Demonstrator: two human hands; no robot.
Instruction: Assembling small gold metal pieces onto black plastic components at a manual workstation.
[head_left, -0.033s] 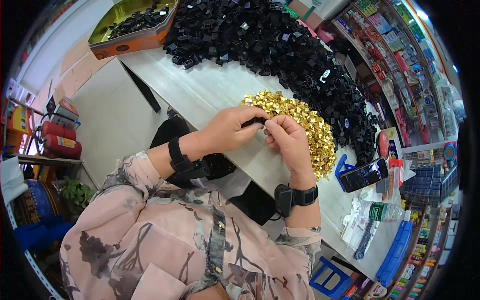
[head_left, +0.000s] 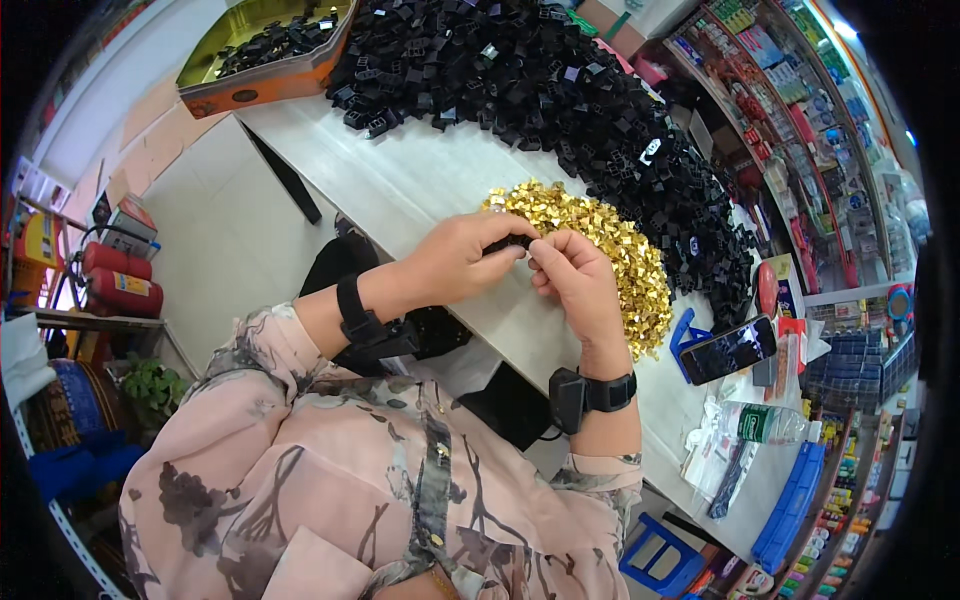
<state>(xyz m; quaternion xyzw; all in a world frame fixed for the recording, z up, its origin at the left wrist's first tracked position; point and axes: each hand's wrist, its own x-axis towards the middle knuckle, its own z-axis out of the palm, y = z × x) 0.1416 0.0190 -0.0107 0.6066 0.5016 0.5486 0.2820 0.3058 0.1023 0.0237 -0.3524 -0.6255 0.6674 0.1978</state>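
Between the thumb and fingers of my left hand (head_left: 455,258) is a small black plastic piece (head_left: 510,242), mostly covered by the fingers. My right hand (head_left: 580,280) is closed in a pinch at the right end of that piece, with thumb and forefinger touching there. Whatever the right fingertips hold is too small or hidden to make out. Both hands are over the pale table (head_left: 420,185), just in front of a heap of small shiny gold pieces (head_left: 640,285). Behind the gold lies a large pile of black plastic pieces (head_left: 560,100).
An orange tin (head_left: 250,97) with black pieces inside stands at the far left. To the right are a phone (head_left: 732,350) on a blue stand (head_left: 688,340), a plastic bottle (head_left: 765,423) lying down and a blue tray (head_left: 788,507). A blue stool (head_left: 662,555) is below the table edge.
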